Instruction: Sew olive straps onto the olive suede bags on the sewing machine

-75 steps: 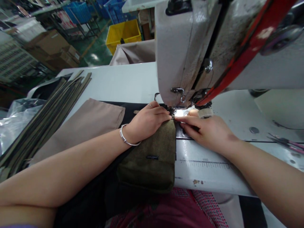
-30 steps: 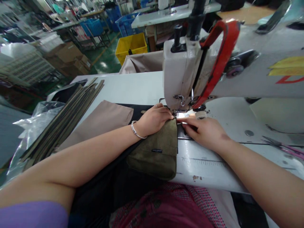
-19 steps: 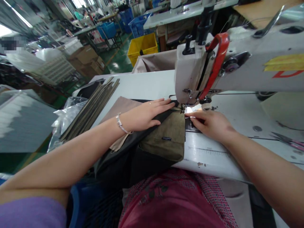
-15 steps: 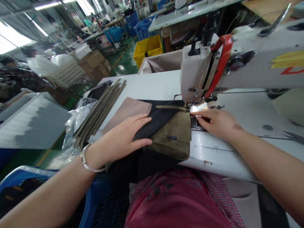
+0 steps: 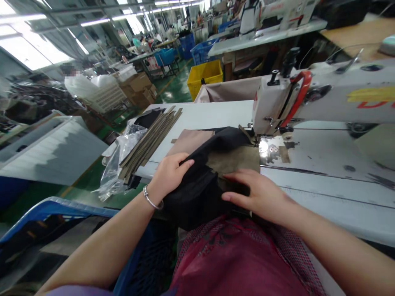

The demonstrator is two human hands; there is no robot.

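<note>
the left hand (image 5: 169, 176), with a silver bangle (image 5: 152, 200) at its wrist, is at the left edge of the black cloth (image 5: 200, 195), thumb lying on it near the index finger; the other fingertips are hidden, so i cannot tell whether they are clamped. the right hand (image 5: 254, 192) has its thumb and index finger spread apart, the index tip at the lower part of the olive panel (image 5: 239, 158) and the thumb lower down, over the black cloth. cloth and panel lie together on the white desk (image 5: 222, 112), the cloth bunched and hanging at the front edge, a raised fold of it running across the panel's upper left. the panel's upper right corner reaches the presser foot of the sewing machine (image 5: 267, 107), just beside the lit metal plate (image 5: 272, 149); a narrow olive strip (image 5: 245, 133) sticks up there. to the left of the cloth lies a pinkish-beige piece (image 5: 191, 140), and beyond it a bundle of long olive strips (image 5: 154, 142) beside a clear plastic bag (image 5: 119, 162). a blue basket (image 5: 63, 201) with dark pieces in it stands at lower left, and a yellow bin (image 5: 203, 78) stands on the green floor behind the desk.
</note>
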